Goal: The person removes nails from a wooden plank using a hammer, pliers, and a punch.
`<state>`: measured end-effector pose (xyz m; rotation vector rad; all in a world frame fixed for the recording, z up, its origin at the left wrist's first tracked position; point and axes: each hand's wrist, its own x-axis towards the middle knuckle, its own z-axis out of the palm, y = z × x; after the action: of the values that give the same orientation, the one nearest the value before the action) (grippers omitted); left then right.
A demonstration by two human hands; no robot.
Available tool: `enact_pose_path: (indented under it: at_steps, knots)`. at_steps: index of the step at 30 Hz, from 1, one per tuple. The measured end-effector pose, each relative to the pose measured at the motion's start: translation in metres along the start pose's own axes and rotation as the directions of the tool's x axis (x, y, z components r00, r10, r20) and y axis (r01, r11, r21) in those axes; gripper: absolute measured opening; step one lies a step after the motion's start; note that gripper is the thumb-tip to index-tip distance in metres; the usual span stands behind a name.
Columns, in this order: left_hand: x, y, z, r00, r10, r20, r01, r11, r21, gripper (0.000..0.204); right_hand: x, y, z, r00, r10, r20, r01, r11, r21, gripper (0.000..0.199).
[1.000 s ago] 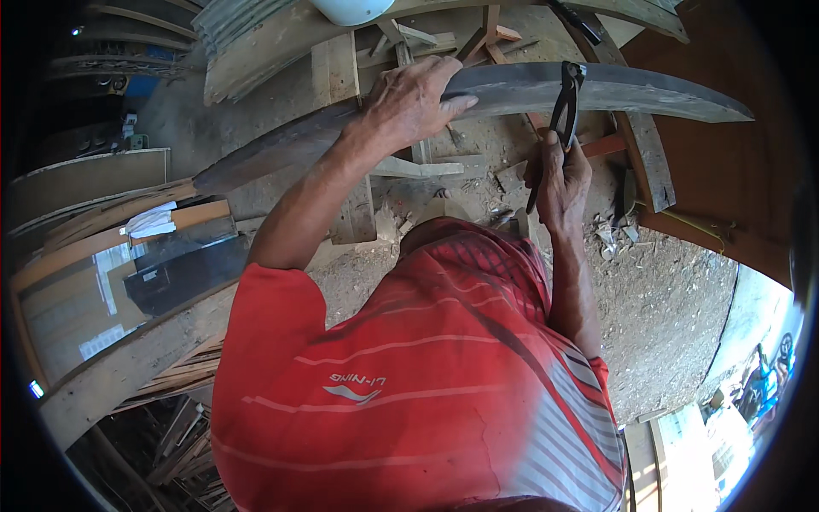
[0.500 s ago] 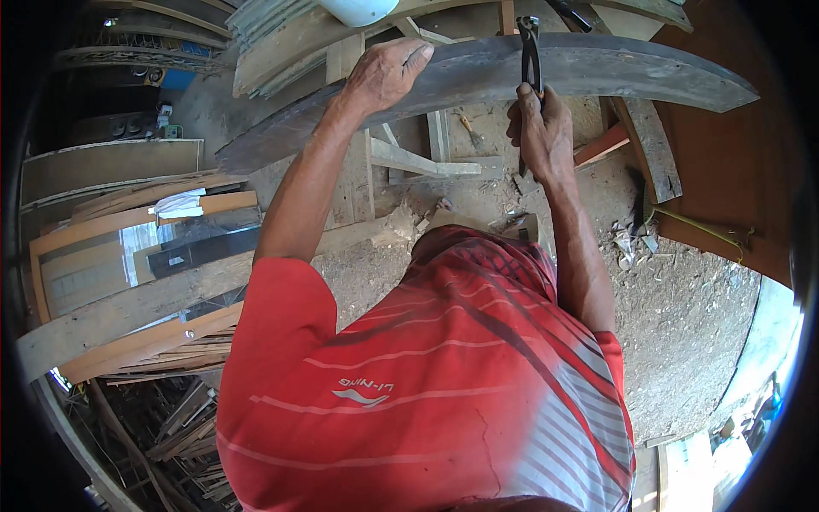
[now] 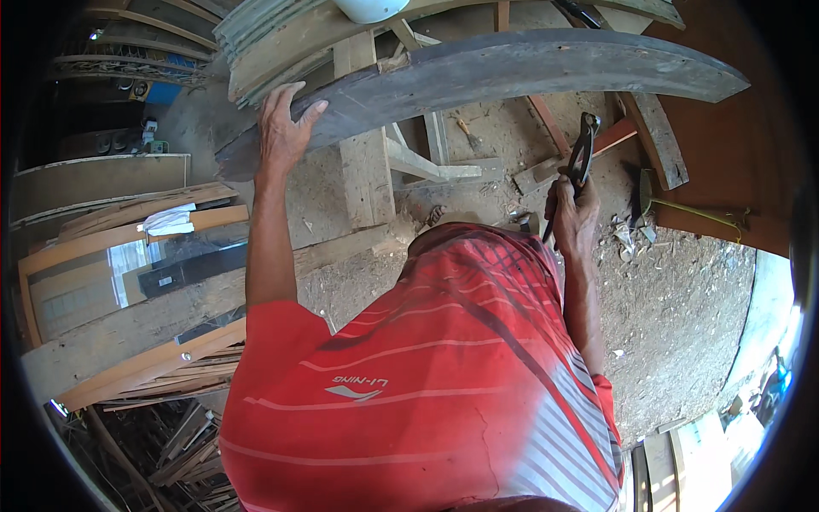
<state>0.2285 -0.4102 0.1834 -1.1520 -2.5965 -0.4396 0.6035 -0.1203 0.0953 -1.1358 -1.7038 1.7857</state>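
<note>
A long dark, curved wooden board (image 3: pixel 478 75) spans the upper part of the view, its right end narrowing. Near its left end, my left hand (image 3: pixel 281 132) grips the board, fingers over the far edge and thumb spread along the face. My right hand (image 3: pixel 577 215) is closed around the handles of dark metal pincers (image 3: pixel 583 152). The pincers point away from me, on the near side of the board and apart from it. A notch with paler wood shows on the board's far edge, left of its middle.
Under the board stands a rough timber frame (image 3: pixel 367 175). A small wooden-handled tool (image 3: pixel 466 130) lies on the floor. Framed panels (image 3: pixel 72 273) and planks are stacked at left, with scrap wood (image 3: pixel 183 452) below. A brown panel (image 3: pixel 721 162) stands at right; a white rounded object (image 3: pixel 371 8) is at the top.
My left hand has slid left along the board toward its end. The right hand has drawn the pincers back toward me and rightward, off the board.
</note>
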Motion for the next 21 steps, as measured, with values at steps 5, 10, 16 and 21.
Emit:
enact_pose_path:
  at_steps: [5,10,16,21]
  knots:
    - [0.006,-0.014,0.009,1.000,0.022,0.011,-0.022,1.000,-0.022,0.062,-0.015,-0.029,0.056,0.999,-0.006,0.040,0.000,0.989,0.151,0.015]
    - [0.018,-0.033,0.005,0.991,0.018,0.132,-0.005,0.995,-0.097,0.053,-0.046,-0.131,0.093,0.958,-0.284,-0.038,0.284,0.922,0.261,0.025]
    - [0.024,-0.054,0.011,0.987,0.051,0.153,-0.036,0.994,-0.102,0.059,-0.053,-0.198,0.134,0.455,-0.865,-0.212,0.834,0.331,0.441,0.042]
    - [0.029,-0.057,0.021,0.981,0.116,0.157,-0.097,0.987,-0.125,0.061,0.006,-0.124,0.196,0.840,-0.541,0.042,0.526,0.831,0.180,0.047]
